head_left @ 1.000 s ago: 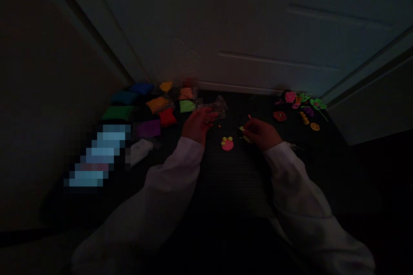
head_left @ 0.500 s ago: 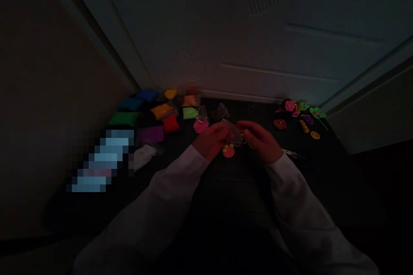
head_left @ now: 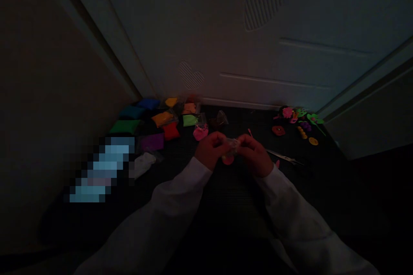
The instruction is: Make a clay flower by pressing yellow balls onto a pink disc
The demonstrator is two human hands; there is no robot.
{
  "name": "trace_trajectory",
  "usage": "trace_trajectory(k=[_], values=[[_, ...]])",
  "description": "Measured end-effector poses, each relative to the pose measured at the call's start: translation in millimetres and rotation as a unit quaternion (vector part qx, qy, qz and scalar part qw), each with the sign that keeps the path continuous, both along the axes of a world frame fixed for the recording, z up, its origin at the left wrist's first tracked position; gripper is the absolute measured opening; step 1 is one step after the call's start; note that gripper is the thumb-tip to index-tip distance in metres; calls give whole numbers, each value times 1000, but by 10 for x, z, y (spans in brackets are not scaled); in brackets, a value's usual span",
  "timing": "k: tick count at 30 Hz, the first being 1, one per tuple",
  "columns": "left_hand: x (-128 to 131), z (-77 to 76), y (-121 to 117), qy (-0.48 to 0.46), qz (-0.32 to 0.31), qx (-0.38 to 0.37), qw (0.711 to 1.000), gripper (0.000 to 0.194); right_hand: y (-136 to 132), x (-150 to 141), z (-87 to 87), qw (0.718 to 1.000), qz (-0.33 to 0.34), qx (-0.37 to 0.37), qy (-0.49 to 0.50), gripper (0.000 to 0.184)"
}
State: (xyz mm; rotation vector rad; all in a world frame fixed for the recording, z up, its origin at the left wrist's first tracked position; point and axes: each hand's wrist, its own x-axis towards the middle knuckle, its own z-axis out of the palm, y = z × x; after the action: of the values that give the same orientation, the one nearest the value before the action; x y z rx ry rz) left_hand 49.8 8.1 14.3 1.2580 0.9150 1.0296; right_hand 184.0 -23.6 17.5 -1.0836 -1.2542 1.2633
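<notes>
Between my two hands is a small clear plastic bag (head_left: 231, 142), its edges pinched in the fingers of both. My left hand (head_left: 210, 149) is closed on the bag's left side, and my right hand (head_left: 255, 154) is closed on its right side. Just below the bag, a round pink clay piece (head_left: 227, 160) lies on the dark table, partly hidden by the hands. A bag of pink clay (head_left: 200, 132) sits beyond my left hand. Scissors (head_left: 285, 157) lie to the right of my right wrist. The dim light hides what the bag contains.
Bags of coloured clay, among them green (head_left: 125, 127), purple (head_left: 152, 142), red (head_left: 171, 130) and white (head_left: 143, 164), lie at the left. Small clay figures (head_left: 288, 113) and a yellow disc (head_left: 313, 141) are at the back right. A white panel (head_left: 213, 43) rises behind the table.
My hands have drawn closer together, and both now pinch the bag. My right hand has moved left, leaving more of the scissors uncovered. The view has tilted slightly up.
</notes>
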Motion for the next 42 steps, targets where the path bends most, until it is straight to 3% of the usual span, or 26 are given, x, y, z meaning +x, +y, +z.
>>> trace_trajectory(k=[3, 6, 8, 14, 18, 21, 25, 30, 37, 42], values=[[-14, 33, -4, 69, 84, 56, 992, 16, -62, -77, 35, 999, 3, 20, -42, 16], [-32, 1, -2, 144, 188, 132, 963, 20, -123, -167, 95, 993, -1, 45, -109, 13], [-30, -21, -19, 173, 211, 167, 947, 21, -148, -204, 124, 987, -20, 60, -146, 10], [23, -9, -173, 192, 162, 229, 940, 14, -87, -77, 59, 972, -124, 80, -181, 15], [27, 3, -225, 121, 87, 276, 949, 17, -1, 52, 1, 970, -182, 80, -141, 18], [29, 27, -198, 44, 26, 184, 982, 36, 9, 55, 10, 980, -163, 63, -95, 18], [17, 67, -118, 43, -45, 27, 998, 31, -6, 2, 42, 991, -119, 22, -55, 18], [-16, 96, -54, 43, 18, 27, 999, 18, 28, 23, 45, 996, -77, -18, -27, 20], [-57, 67, 28, 12, 79, 40, 996, 17, 66, 110, 42, 994, -86, 2, -64, 20], [-267, 16, 251, -30, 230, 52, 971, 25, 128, 390, 75, 964, -157, 27, -212, 31]])
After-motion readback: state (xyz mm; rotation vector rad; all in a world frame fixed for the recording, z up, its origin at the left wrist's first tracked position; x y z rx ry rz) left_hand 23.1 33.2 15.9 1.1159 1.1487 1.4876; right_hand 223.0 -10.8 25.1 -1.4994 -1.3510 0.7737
